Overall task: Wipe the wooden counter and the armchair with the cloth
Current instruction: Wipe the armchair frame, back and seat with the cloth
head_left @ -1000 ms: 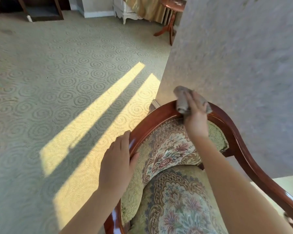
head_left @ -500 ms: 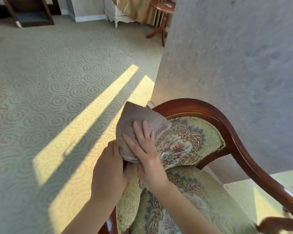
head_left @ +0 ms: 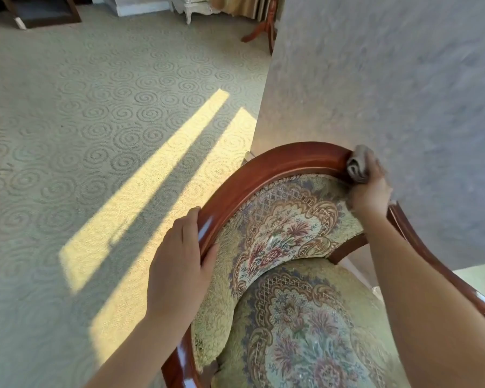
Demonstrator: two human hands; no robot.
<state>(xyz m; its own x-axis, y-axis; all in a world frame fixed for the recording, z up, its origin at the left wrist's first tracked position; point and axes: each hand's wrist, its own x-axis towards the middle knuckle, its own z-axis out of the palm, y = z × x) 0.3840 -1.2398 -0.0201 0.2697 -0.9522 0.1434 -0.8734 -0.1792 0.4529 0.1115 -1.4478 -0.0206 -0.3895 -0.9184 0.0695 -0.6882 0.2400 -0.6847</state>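
The armchair has a curved, glossy red-brown wooden frame and floral tapestry upholstery, and it fills the lower right of the head view. My right hand presses a bunched grey-brown cloth against the top right of the backrest rim, close to the wall. My left hand grips the left side of the wooden rim, fingers wrapped over its outer edge. The wooden counter is not in view.
A grey textured wall stands right behind the chair. Patterned beige carpet with sunlit stripes spreads to the left. A small wooden side table, a white furniture leg and a dark frame are at the far end.
My right hand has swept the cloth from the left side of the backrest rim, next to my left hand, over to the top right. My left hand keeps holding the left rim.
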